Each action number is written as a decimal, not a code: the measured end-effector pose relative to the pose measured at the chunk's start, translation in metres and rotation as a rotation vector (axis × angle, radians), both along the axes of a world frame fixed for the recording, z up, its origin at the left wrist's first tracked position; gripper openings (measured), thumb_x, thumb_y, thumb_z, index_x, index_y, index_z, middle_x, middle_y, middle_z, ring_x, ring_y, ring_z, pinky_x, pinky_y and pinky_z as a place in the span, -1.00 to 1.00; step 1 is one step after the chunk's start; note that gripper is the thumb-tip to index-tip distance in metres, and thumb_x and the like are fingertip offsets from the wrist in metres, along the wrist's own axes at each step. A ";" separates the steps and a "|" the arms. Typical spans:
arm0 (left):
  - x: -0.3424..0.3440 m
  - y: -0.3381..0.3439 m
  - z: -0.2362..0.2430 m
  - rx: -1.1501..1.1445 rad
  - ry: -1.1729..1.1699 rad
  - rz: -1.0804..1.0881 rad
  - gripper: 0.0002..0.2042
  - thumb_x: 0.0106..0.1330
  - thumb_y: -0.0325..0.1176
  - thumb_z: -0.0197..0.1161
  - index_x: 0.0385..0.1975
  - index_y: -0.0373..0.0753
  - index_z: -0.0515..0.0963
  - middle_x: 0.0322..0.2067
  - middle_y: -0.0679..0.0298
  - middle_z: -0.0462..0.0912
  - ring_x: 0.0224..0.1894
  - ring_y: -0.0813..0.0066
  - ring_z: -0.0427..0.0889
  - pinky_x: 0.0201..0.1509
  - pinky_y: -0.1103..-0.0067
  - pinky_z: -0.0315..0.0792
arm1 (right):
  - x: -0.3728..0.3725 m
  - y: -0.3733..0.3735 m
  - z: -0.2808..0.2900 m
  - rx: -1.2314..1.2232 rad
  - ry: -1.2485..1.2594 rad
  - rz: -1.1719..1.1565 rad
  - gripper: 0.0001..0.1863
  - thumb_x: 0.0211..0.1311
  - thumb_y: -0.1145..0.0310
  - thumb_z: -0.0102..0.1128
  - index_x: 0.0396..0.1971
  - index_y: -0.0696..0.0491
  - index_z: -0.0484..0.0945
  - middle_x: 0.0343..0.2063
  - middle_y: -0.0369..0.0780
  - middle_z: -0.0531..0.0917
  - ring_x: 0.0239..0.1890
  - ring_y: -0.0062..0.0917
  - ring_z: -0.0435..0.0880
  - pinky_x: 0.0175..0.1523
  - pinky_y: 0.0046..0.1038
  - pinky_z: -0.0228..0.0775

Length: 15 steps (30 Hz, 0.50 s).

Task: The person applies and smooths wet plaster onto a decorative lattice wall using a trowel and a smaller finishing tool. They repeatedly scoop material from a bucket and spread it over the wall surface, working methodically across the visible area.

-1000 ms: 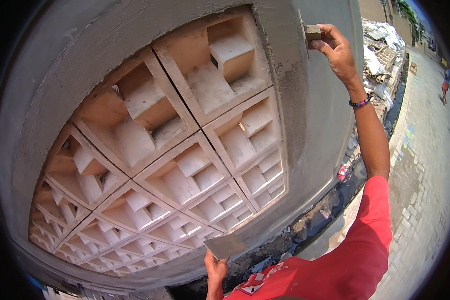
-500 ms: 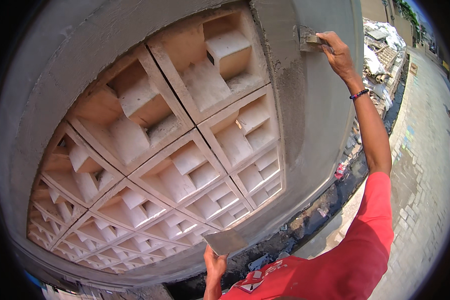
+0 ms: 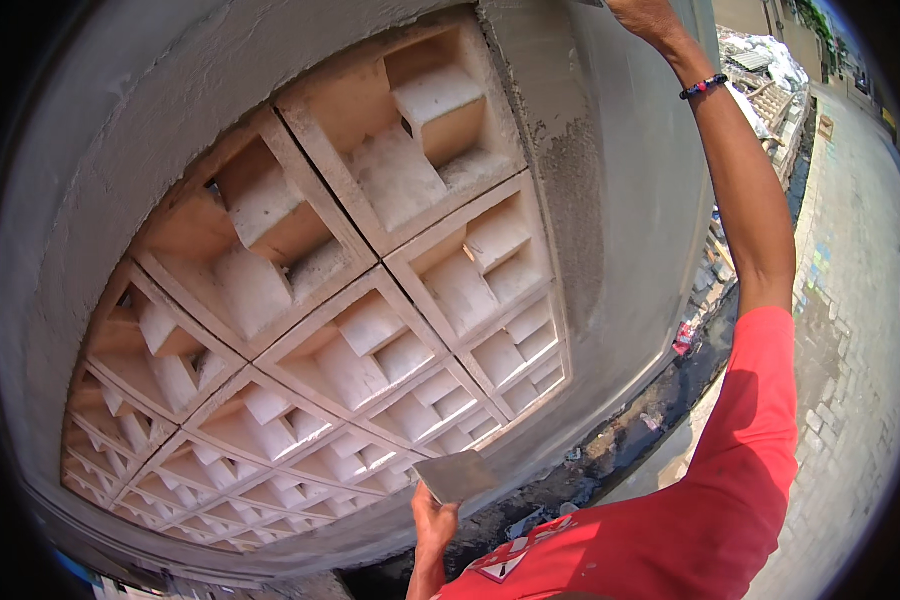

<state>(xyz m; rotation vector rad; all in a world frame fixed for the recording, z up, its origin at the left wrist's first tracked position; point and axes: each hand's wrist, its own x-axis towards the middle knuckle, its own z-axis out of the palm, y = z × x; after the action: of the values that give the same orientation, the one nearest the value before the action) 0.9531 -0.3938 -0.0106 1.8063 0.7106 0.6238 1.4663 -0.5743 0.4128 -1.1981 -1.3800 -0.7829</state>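
Note:
My right hand [image 3: 652,18] is raised to the top edge of the picture, closed on a plastering trowel [image 3: 591,2]. Only a sliver of its blade shows; the rest is out of frame. The trowel is up by the smooth grey plaster [image 3: 640,200] of the wall, right of the pale breeze blocks [image 3: 410,170]. Low in the middle, my left hand [image 3: 434,518] grips one edge of a flat, roughly rectangular grey plate [image 3: 457,477]. That plate is held out in front of the lower blocks, and its face looks bare.
A rough, darker plaster strip [image 3: 570,190] borders the blocks. Below the wall runs a dark drainage ditch [image 3: 610,450] with litter. Rubble and white sacks [image 3: 770,60] are piled at the far right, beside a paved road [image 3: 850,300].
My right hand has moved up along the wall with the trowel, which is now mostly out of frame. The plate in my left hand has shifted slightly and its face has tilted.

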 end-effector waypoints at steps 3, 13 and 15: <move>-0.001 -0.002 0.005 0.023 0.032 0.012 -0.67 0.09 -0.71 0.25 -0.11 -0.34 0.54 -0.17 0.24 0.62 -0.11 0.50 0.58 0.01 0.56 0.44 | -0.002 -0.003 -0.032 -0.122 -0.132 -0.115 -0.66 0.25 0.54 0.14 0.03 0.06 0.56 -0.08 -0.24 0.68 0.01 -0.46 0.61 0.15 -0.42 0.46; -0.003 0.009 0.006 0.075 0.116 -0.009 -0.63 0.07 -0.74 0.21 -0.08 -0.33 0.54 -0.15 0.24 0.61 -0.12 0.49 0.59 0.01 0.56 0.46 | -0.039 -0.019 -0.211 -0.441 -0.232 -0.203 -0.54 0.03 0.58 0.31 0.00 -0.02 0.60 -0.24 -0.23 0.62 -0.14 -0.29 0.53 0.01 -0.28 0.44; -0.006 0.010 -0.005 -0.010 0.034 0.017 -0.64 0.08 -0.74 0.21 -0.09 -0.33 0.54 -0.15 0.23 0.61 -0.12 0.48 0.59 0.01 0.55 0.46 | -0.040 -0.018 -0.176 -0.260 -0.188 -0.214 -0.57 0.10 0.56 0.30 0.02 0.00 0.59 -0.20 -0.24 0.65 -0.14 -0.32 0.58 0.03 -0.30 0.45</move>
<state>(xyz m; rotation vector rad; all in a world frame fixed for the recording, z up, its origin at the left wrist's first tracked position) 0.9473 -0.3834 -0.0159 1.8072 0.7510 0.6008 1.4267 -0.5922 0.2373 -1.5244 -1.5595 -0.9038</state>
